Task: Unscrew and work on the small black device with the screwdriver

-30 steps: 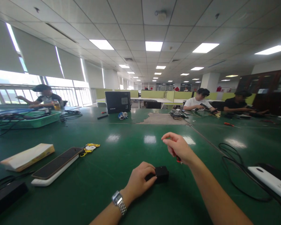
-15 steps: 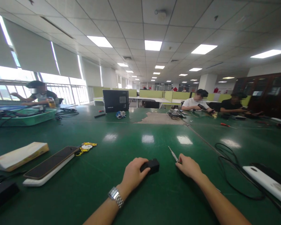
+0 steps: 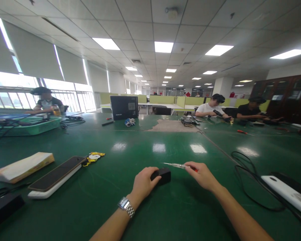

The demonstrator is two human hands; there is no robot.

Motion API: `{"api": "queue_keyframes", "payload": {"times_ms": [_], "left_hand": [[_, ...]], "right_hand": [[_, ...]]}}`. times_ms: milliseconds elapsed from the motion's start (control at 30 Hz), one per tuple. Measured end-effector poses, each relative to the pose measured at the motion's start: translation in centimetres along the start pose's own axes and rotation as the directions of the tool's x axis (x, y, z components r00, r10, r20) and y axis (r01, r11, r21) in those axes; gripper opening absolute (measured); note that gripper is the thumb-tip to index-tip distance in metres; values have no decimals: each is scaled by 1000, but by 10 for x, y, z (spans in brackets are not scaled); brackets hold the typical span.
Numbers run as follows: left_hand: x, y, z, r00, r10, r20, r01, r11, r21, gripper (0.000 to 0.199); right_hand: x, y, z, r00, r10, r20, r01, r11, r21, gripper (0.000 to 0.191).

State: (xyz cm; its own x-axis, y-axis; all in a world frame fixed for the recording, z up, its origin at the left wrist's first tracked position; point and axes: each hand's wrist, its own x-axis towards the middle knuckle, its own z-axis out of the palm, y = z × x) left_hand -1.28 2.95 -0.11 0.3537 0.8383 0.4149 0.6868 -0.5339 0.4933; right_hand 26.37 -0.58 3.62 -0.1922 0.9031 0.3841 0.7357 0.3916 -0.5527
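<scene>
My left hand (image 3: 145, 182), with a silver watch on its wrist, is wrapped round the left end of a small black box (image 3: 165, 176) on the green table. To the right, my right hand (image 3: 202, 175) grips a screwdriver (image 3: 177, 165) with a clear shaft section and a bit of red at the handle. Its thin tip points left, just above and behind the box, and does not appear to touch it. Part of the handle is hidden by my fingers.
At left lie a tissue pack (image 3: 23, 166), a phone (image 3: 57, 173) on a white object, a yellow item (image 3: 94, 158) and a green basket (image 3: 40, 126). Black cables (image 3: 243, 174) and a white device (image 3: 286, 194) are at right. People sit across the table.
My right hand has turned the screwdriver from pointing up and away to pointing left, over towards the box. My left hand has stayed on the box.
</scene>
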Motion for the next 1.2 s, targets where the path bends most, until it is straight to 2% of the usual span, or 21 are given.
{"api": "queue_keyframes", "payload": {"times_ms": [133, 233, 400, 733, 933, 1200], "left_hand": [[1, 0, 1, 1000, 1, -13, -2, 1000, -10, 25], [0, 1, 0, 1000, -15, -12, 15, 1000, -26, 25], [1, 0, 0, 1000, -29, -10, 28, 998, -47, 25], [3, -4, 5, 999, -26, -38, 23, 998, -60, 25], [3, -6, 6, 999, -25, -38, 23, 998, -63, 25], [2, -3, 3, 1000, -22, -22, 20, 998, -59, 25]], "right_hand": [[-9, -8, -8, 1000, 3, -8, -2, 997, 83, 26], [-9, -5, -9, 999, 35, -41, -32, 997, 64, 27], [-8, -1, -11, 999, 20, -37, -19, 1000, 24, 29], [-10, -5, -11, 997, -16, -75, 18, 999, 33, 29], [-11, -10, -10, 998, -32, -46, 32, 999, 8, 28], [-13, -17, -8, 995, -74, -61, 74, 997, -7, 29]]}}
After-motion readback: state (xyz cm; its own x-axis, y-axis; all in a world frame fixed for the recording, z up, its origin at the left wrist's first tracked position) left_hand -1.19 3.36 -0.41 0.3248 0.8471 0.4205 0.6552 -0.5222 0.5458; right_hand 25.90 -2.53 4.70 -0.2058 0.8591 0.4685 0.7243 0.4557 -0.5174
